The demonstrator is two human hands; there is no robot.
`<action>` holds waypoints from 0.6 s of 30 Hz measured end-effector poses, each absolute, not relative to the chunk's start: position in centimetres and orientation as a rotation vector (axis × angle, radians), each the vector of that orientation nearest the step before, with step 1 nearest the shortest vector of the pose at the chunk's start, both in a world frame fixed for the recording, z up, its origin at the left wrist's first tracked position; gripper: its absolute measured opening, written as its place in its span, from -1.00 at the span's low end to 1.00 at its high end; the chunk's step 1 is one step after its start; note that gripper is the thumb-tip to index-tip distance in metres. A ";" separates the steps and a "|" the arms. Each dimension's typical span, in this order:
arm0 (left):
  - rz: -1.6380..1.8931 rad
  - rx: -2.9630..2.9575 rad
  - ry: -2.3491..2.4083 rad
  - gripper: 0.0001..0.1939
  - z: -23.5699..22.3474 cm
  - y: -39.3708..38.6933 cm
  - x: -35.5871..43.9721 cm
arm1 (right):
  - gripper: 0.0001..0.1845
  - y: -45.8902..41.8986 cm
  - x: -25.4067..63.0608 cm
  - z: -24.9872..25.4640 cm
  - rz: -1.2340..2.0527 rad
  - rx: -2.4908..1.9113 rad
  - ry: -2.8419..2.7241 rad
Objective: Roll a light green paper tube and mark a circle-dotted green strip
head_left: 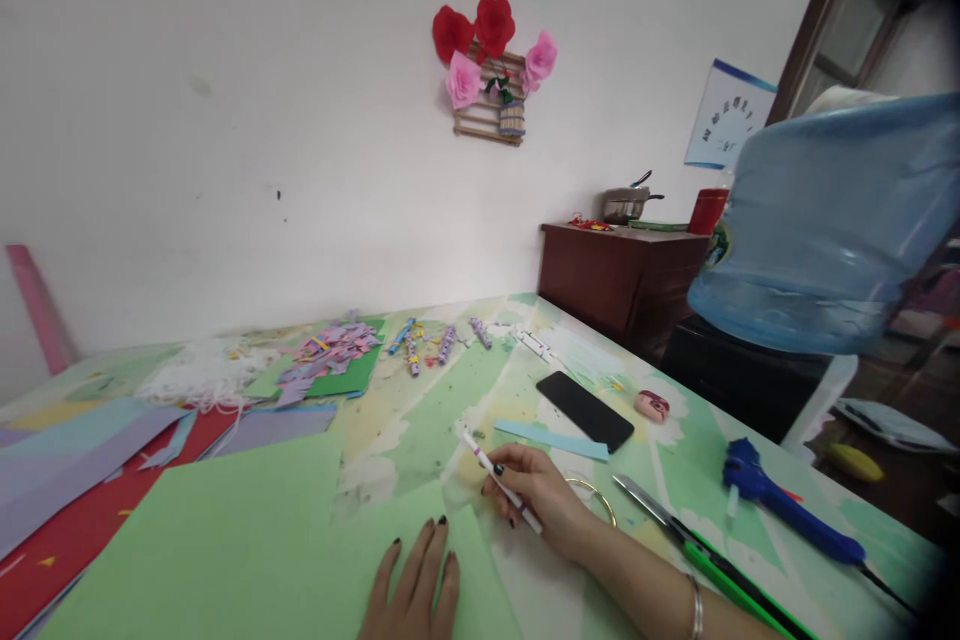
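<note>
My left hand (412, 585) lies flat with its fingers spread on a sheet of light green paper (247, 530). Above the tabletop, just right of that sheet, my right hand (540, 495) grips a slim white pen (480, 452) with purple bands, tilted up to the left. Beyond the right hand are a light blue paper strip (551, 439) and a black phone (585, 410). A thin gold-coloured ring (600, 497) lies beside the right wrist. To the right of the forearm rests a green utility knife (705, 555) with its blade out.
A blue hot glue gun (787, 510) sits at the right. Paper scraps (330, 350), white strings (202, 375) and several decorated paper rolls (447, 345) lie towards the wall. Coloured sheets (82, 470) cover the left. A large water bottle (817, 220) stands past the table's right edge.
</note>
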State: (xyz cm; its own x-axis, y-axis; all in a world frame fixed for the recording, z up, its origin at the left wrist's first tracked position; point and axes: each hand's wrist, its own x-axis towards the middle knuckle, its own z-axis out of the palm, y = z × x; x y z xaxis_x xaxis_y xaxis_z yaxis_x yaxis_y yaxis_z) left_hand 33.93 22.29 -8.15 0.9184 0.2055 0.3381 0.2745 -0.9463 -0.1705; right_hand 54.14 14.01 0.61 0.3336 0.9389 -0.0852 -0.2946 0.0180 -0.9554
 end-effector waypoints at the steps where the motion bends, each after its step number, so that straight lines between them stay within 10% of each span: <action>1: -0.467 -2.848 -0.411 -0.60 -7.8 22.0 34.0 | -0.77 14.0 54.2 0.6 1.101 -1.161 -0.716; 18: -0.152 -3.080 -0.356 0.00 -3.9 20.4 32.6 | -0.73 13.7 54.3 1.1 1.123 -1.120 -0.675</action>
State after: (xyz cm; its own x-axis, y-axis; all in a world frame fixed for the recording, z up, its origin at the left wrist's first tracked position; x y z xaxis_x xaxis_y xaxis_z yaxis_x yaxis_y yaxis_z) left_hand 32.62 20.35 -3.94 0.9690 0.2255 0.1011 0.2291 -0.9731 -0.0256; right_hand 54.32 13.66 1.14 0.3339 0.9372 -0.1009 -0.3504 0.0241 -0.9363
